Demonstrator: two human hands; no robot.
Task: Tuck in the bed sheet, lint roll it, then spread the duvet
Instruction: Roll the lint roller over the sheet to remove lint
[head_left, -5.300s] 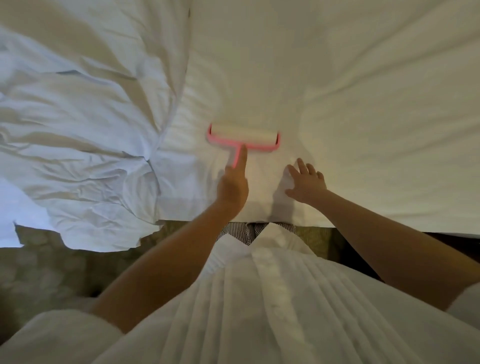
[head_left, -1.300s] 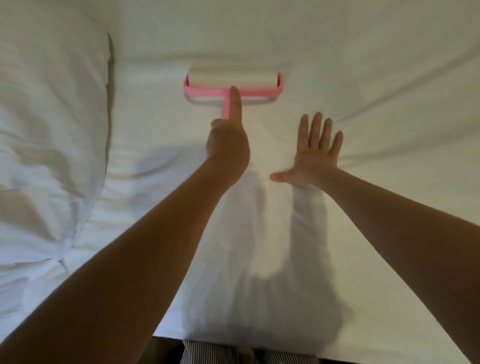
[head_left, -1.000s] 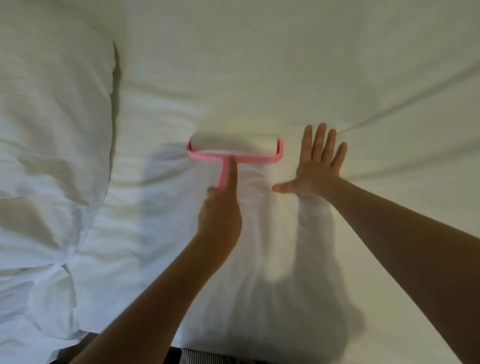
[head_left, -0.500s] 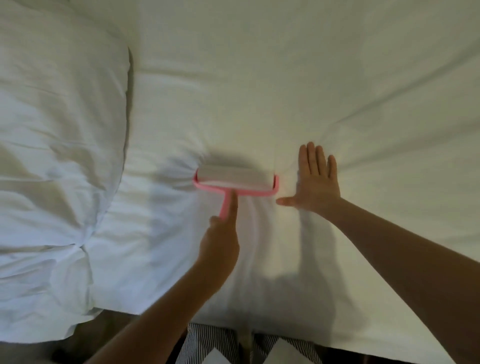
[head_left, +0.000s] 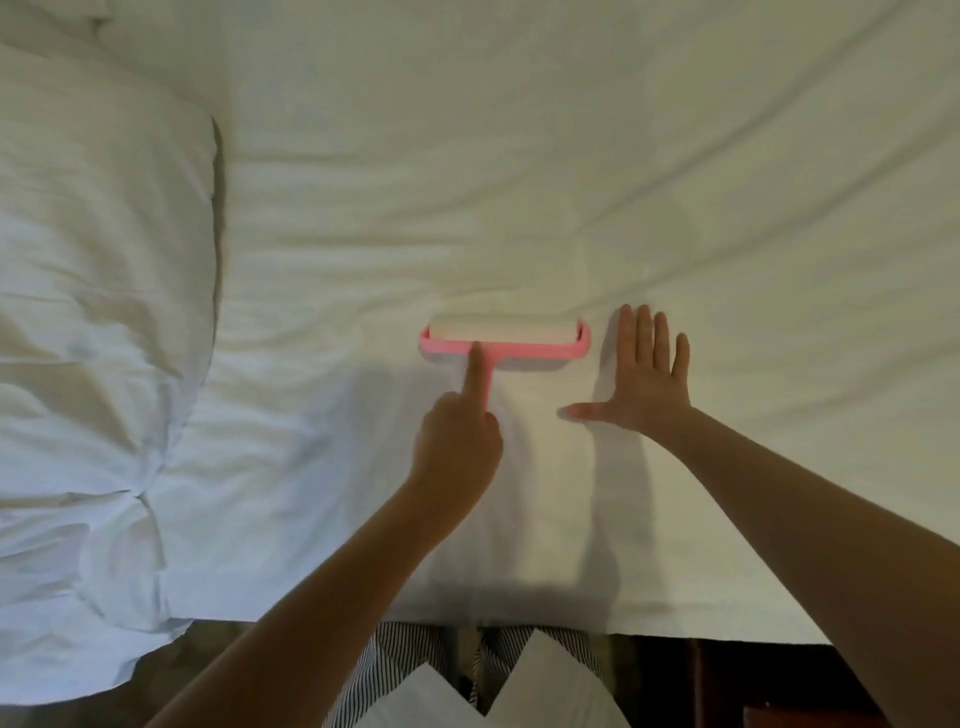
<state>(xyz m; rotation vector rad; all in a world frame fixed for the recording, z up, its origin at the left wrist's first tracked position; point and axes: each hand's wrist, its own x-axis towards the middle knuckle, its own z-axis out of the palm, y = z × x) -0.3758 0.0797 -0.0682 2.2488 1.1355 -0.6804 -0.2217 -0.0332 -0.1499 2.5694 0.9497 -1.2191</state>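
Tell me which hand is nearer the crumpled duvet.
Left. The left hand grips the pink lint roller, with bare sheet between it and the duvet to its left; the right hand lies flat beyond the roller's right end.

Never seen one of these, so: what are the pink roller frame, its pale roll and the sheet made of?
The lint roller's pink frame looks like moulded plastic: even colour, smooth, rounded corners. The pale roll is probably adhesive paper; tackiness cannot be seen. The bed sheet looks like matte woven cotton or a blend, holding soft creases.
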